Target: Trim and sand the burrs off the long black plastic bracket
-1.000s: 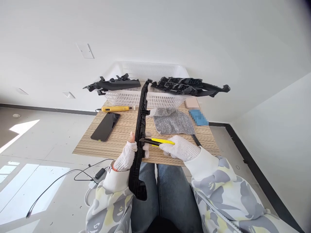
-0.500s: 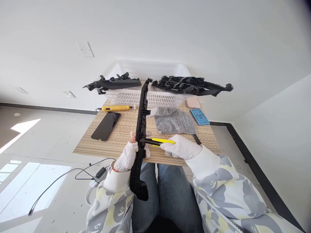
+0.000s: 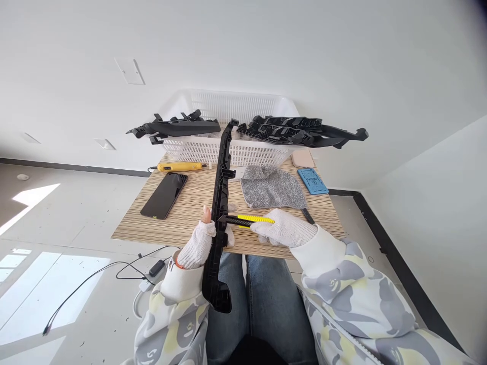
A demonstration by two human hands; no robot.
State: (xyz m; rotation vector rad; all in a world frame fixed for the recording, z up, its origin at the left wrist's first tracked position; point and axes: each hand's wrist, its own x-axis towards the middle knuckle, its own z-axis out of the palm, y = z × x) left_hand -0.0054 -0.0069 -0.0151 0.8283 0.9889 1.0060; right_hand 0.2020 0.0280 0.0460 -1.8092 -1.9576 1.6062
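My left hand [image 3: 201,241], in a white knit glove with the thumb tip bare, is wrapped round a long black plastic trim piece [image 3: 219,203]. The piece stands lengthwise in front of me, its wide lower end over my lap and its narrow top near the basket. My right hand [image 3: 279,228], also gloved, grips a yellow and black utility knife [image 3: 255,219]. The knife points left, and its tip meets the middle of the trim piece, close to my left thumb. Part of my left fingers is hidden behind the piece.
A white plastic basket [image 3: 243,153] at the back carries more black trim pieces [image 3: 283,131] across its rim. On the wood-striped table [image 3: 198,197] lie a black phone [image 3: 164,195], a yellow corded tool [image 3: 180,167], a grey cloth [image 3: 274,188] and a blue card-like item [image 3: 312,181].
The view has shifted slightly. Both hands, the knife and the trim piece keep nearly the same position relative to each other.
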